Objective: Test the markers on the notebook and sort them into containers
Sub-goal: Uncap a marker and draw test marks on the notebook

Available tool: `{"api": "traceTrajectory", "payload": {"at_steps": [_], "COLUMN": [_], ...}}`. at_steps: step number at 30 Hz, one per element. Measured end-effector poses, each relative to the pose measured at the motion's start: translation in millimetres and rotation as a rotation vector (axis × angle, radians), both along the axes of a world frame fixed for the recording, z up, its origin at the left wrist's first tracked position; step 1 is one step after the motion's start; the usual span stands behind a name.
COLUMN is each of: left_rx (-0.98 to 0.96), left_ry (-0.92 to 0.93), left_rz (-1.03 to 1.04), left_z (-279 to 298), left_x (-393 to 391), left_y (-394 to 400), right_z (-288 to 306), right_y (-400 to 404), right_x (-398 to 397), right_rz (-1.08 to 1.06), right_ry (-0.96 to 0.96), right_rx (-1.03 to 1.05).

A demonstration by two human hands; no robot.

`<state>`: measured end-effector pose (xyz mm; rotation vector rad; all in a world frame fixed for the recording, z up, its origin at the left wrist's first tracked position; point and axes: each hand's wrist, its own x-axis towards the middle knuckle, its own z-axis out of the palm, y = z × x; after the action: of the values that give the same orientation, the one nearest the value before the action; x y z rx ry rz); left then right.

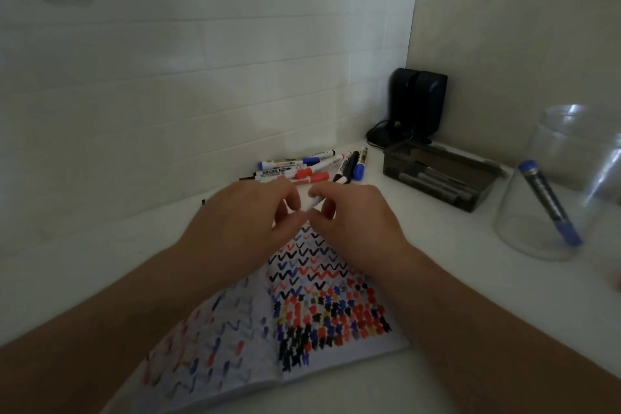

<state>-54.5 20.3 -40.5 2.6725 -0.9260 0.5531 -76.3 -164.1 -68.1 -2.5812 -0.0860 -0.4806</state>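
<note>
An open notebook (322, 306) covered in red, blue and black test marks lies on the white table. Above its far edge my left hand (248, 222) and my right hand (356, 222) meet and together hold one white marker (314, 203) by its two ends. Its cap colour is hidden by my fingers. A pile of several markers (312, 166) with red, blue and black caps lies beyond the hands by the wall. A dark tray (396, 161) holds a few markers. A clear jar (524, 232) holds a blue marker (547, 202).
A black device (416, 104) with a cable stands in the back corner. The wall runs close behind the marker pile. A second clear container (571, 141) sits behind the jar at the right edge.
</note>
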Motion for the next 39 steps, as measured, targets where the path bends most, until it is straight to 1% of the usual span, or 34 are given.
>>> {"api": "traceTrajectory", "payload": {"at_steps": [1, 2, 3, 4, 5, 6, 7, 8, 10, 11, 13, 15, 18, 20, 23, 26, 29, 32, 34, 35, 37, 39], "left_rx": [-0.109, -0.228, -0.330, -0.398, -0.424, -0.409, -0.365, -0.295, -0.150, -0.118, -0.158, -0.197, -0.180, -0.193, -0.268, -0.323, -0.310, -0.216, -0.155, -0.066, 0.153, 0.251], "left_ry": [0.121, 0.217, 0.259, 0.250, 0.230, 0.224, 0.242, 0.262, 0.256, 0.234, 0.225, 0.223, 0.096, 0.133, 0.266, 0.318, 0.384, 0.505, 0.592, 0.599, 0.533, 0.481], "left_rz": [-0.063, -0.128, -0.172, -0.188, -0.179, -0.159, -0.144, -0.150, -0.181, -0.203, -0.216, -0.205, -0.217, -0.228, -0.259, -0.282, -0.276, -0.188, -0.145, -0.145, -0.175, -0.221], "left_z": [3, 3, 0, -4, -10, -15, -21, -26, -32, -33, -34, -36, -38, -38, -36, -34, -31, -27, -27, -27, -28, -28], "left_x": [-9, -14, -15, -13, -10, -7, -5, -3, -2, -3, -5, -6, -9, -12, -17, -18, -15, -9, -6, -6, -7, -7], "left_y": [1, 3, 3, 4, 6, 6, 7, 6, 3, 0, -4, -4, -1, 1, 0, 1, 4, 11, 16, 18, 18, 15], "right_z": [2, 2, 2, 1, 2, 3, 5, 6, 6, 5, 3, 2, 2, 2, 3, 2, 3, 22, 42, 49, 54, 43], "right_y": [1, 1, 1, 1, 0, -1, -2, -3, -3, -2, 3, 8, 12, 13, 13, 13, 7, -11, -26, -31, -34, -27], "right_x": [-1, -2, -4, -5, -6, -8, -9, -10, -9, -8, -7, -7, -9, -11, -14, -14, -13, -16, -22, -27, -40, -55], "right_rz": [0.005, 0.024, 0.057, 0.106, 0.168, 0.231, 0.282, 0.311, 0.341, 0.350, 0.352, 0.364, 0.407, 0.411, 0.406, 0.413, 0.427, 0.482, 0.522, 0.562, 0.660, 0.726], "right_ry": [0.006, 0.010, 0.026, 0.063, 0.123, 0.184, 0.226, 0.256, 0.316, 0.343, 0.381, 0.369, 0.331, 0.333, 0.341, 0.342, 0.342, 0.330, 0.378, 0.436, 0.583, 0.680], "right_rx": [0.006, 0.067, 0.210, 0.438, 0.720, 0.979, 1.160, 1.244, 1.248, 1.226, 1.205, 1.191, 1.197, 1.230, 1.245, 1.227, 1.211, 1.312, 1.296, 1.246, 1.112, 0.944]}}
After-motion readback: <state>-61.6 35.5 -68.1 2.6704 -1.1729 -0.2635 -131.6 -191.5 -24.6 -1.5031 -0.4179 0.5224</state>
